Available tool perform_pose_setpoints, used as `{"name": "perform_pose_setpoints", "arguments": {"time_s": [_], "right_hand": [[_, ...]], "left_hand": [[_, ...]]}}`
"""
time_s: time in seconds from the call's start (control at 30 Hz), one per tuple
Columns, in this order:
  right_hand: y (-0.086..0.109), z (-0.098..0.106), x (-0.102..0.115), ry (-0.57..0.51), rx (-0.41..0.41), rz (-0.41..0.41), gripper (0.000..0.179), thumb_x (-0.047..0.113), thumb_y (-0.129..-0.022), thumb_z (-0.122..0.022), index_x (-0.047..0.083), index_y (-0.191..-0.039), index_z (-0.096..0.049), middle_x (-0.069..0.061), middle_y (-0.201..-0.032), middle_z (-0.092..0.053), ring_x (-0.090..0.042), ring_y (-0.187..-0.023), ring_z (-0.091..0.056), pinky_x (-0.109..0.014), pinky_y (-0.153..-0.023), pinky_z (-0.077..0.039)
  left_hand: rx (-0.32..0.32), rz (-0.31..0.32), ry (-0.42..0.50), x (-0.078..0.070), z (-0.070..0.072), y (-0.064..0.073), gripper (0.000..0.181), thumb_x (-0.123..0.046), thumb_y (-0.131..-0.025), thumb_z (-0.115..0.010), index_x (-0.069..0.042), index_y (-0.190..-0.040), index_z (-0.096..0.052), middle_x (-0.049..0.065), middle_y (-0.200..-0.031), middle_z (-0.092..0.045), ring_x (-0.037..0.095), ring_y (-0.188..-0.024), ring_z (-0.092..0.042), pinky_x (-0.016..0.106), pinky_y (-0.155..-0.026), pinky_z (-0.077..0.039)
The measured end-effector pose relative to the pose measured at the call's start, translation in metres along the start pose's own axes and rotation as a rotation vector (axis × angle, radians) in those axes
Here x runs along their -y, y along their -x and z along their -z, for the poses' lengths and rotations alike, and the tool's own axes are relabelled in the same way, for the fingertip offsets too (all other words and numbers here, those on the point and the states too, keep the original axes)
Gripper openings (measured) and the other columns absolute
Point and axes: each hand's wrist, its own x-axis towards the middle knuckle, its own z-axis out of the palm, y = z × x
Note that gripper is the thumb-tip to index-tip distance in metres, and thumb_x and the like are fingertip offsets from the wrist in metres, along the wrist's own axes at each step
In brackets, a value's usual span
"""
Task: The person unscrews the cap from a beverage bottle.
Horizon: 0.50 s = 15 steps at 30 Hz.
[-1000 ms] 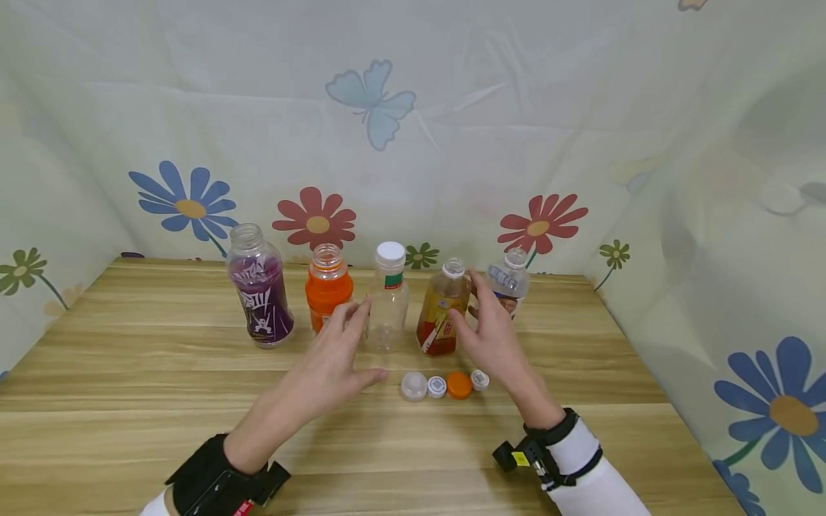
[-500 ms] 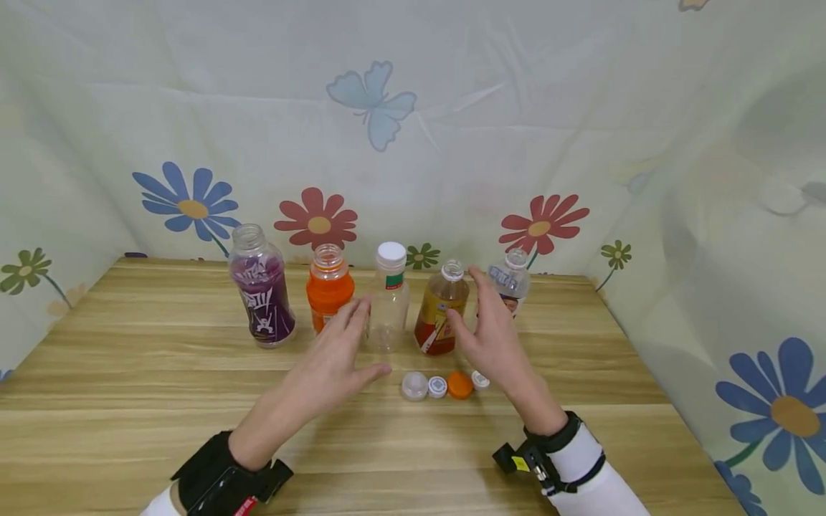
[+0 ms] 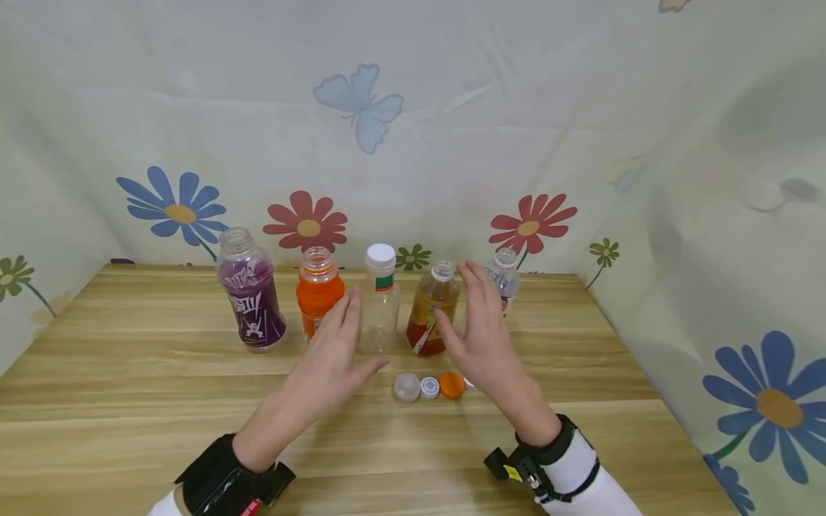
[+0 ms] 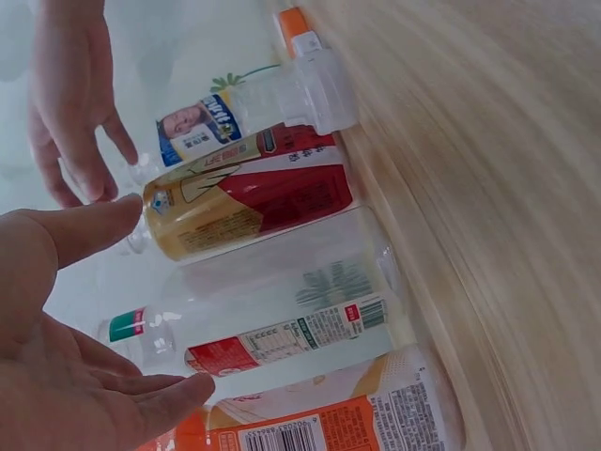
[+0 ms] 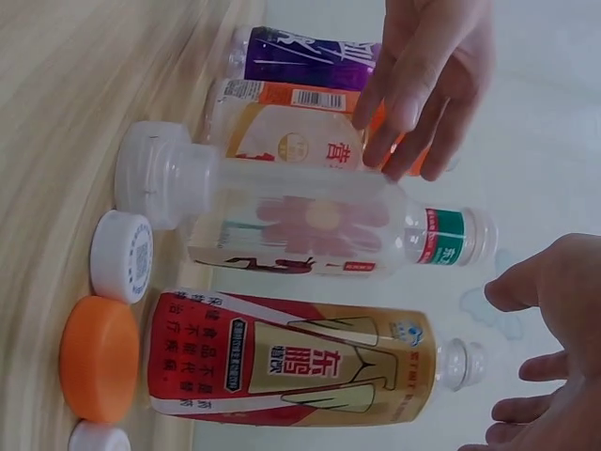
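My left hand [image 3: 329,362] hovers with straight fingers before an orange bottle [image 3: 319,290] and a clear bottle with a white cap [image 3: 381,304]. My right hand [image 3: 484,344] hovers, fingers extended, beside an uncapped gold-and-red bottle [image 3: 431,315]. In the right wrist view, a gap separates its thumb from that bottle's neck [image 5: 460,365]. Partly behind the right hand stands a small clear bottle [image 3: 505,276]. Loose caps lie in a row in front: a translucent cap [image 3: 407,387], a white cap [image 3: 429,388], an orange cap [image 3: 452,385] and another white cap, mostly hidden.
An uncapped purple bottle [image 3: 252,301] stands at the left end of the bottle row. All of this is on a wooden table [image 3: 161,373]. A flower-patterned curtain [image 3: 452,143] hangs behind the table and along its sides.
My right hand's fingers have straightened and come away from the gold-and-red bottle. My left hand has barely moved. The head view has shifted slightly.
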Motion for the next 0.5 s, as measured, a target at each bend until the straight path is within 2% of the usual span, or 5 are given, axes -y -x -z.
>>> {"name": "perform_pose_setpoints", "arguments": {"time_s": [0.17, 0.3, 0.5], "right_hand": [[0.001, 0.002, 0.006, 0.024, -0.045, 0.055, 0.072, 0.008, -0.094, -0.074, -0.009, -0.151, -0.034, -0.026, -0.158, -0.029, -0.038, -0.146, -0.028, -0.057, -0.117, -0.029], [0.004, 0.001, 0.01, 0.017, -0.047, 0.059, 0.073, 0.008, -0.093, -0.075, -0.008, -0.152, -0.035, -0.025, -0.158, -0.029, -0.039, -0.146, -0.028, -0.059, -0.115, -0.032], [0.005, -0.001, 0.017, 0.001, -0.047, 0.078, 0.07, 0.008, -0.093, -0.075, -0.007, -0.15, -0.038, -0.025, -0.157, -0.032, -0.038, -0.145, -0.031, -0.057, -0.114, -0.034]], "left_hand": [[-0.041, 0.006, 0.019, -0.006, -0.001, -0.008, 0.105, -0.029, -0.088, -0.084, 0.008, -0.16, -0.017, 0.03, -0.163, -0.022, 0.044, -0.148, -0.029, 0.056, -0.116, -0.029], [-0.053, 0.017, 0.014, -0.008, -0.006, -0.015, 0.107, -0.026, -0.088, -0.084, 0.009, -0.159, -0.014, 0.031, -0.162, -0.023, 0.046, -0.146, -0.031, 0.056, -0.117, -0.029], [-0.105, 0.04, 0.014, -0.009, -0.012, -0.021, 0.112, -0.025, -0.088, -0.085, 0.008, -0.16, -0.006, 0.032, -0.161, -0.024, 0.045, -0.143, -0.036, 0.055, -0.116, -0.032]]}}
